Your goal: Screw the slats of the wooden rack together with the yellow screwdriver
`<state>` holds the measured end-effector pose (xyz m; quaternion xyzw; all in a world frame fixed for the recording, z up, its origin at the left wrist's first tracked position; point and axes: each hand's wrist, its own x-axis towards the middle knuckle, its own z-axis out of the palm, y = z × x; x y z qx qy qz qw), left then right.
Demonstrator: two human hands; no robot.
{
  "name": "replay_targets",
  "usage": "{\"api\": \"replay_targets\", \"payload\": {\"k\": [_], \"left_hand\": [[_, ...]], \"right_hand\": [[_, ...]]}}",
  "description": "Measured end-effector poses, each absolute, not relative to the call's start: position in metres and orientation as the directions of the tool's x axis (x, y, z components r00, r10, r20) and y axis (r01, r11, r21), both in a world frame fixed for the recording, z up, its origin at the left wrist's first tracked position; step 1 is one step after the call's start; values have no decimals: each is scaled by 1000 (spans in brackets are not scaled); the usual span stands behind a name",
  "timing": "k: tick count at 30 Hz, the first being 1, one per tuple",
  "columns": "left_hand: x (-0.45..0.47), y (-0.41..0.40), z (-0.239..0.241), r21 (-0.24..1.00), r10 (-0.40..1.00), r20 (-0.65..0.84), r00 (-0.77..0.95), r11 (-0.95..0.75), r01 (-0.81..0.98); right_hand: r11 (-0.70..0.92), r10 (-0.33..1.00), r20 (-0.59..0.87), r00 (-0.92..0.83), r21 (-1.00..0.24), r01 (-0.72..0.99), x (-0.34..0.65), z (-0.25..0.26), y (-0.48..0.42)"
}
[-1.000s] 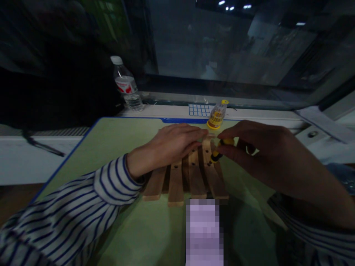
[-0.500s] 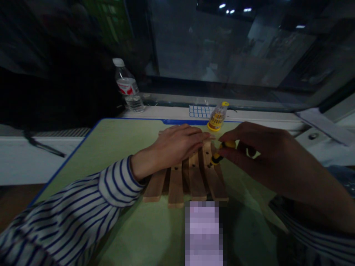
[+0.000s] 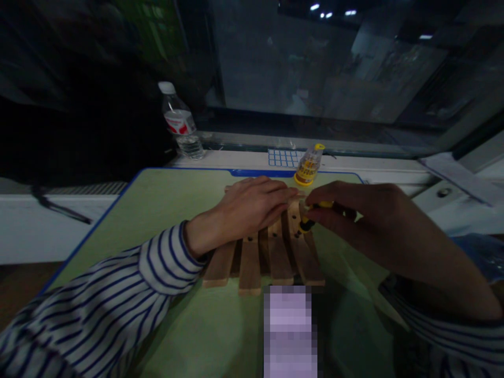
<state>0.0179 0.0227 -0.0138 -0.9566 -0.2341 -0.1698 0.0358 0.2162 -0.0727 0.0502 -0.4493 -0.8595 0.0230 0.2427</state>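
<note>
A wooden slatted piece (image 3: 250, 268) lies on the green table, its light-brown slats fanning toward me and dotted with dark holes or screw heads. My left hand (image 3: 250, 206) rests flat across its far part, fingers stretched and pressing on the wood, hiding much of it. Between the thumb and fingers of my right hand (image 3: 366, 218) is a short yellow-and-black screwdriver (image 3: 307, 226). It slants down to the left, with its tip at a dark spot on the rightmost slat. The fingers cover part of its handle.
Beyond the slats stands a clear bottle with yellow cap and base (image 3: 307, 167). A water bottle (image 3: 181, 123) is on the window sill, near a blue-lined grid sheet (image 3: 284, 158). A pixelated pale purple patch (image 3: 290, 331) covers the near middle of the green table (image 3: 185, 336).
My right hand has turned slightly around the screwdriver, its fingers now gripping the handle at another angle. The left hand and the wooden piece have stayed put.
</note>
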Motion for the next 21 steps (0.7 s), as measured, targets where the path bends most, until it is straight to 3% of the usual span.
{"api": "replay_targets", "payload": {"k": [4, 10, 21], "left_hand": [[16, 23, -14, 24, 427, 320, 846, -896, 443], [16, 22, -13, 0, 419, 319, 850, -897, 442], [16, 22, -14, 1, 432, 312, 846, -891, 454]], "right_hand": [[627, 760, 398, -513, -243, 740, 218, 49, -73], [627, 775, 287, -563, -240, 741, 226, 47, -76], [606, 771, 334, -542, -123, 786, 223, 49, -75]]}}
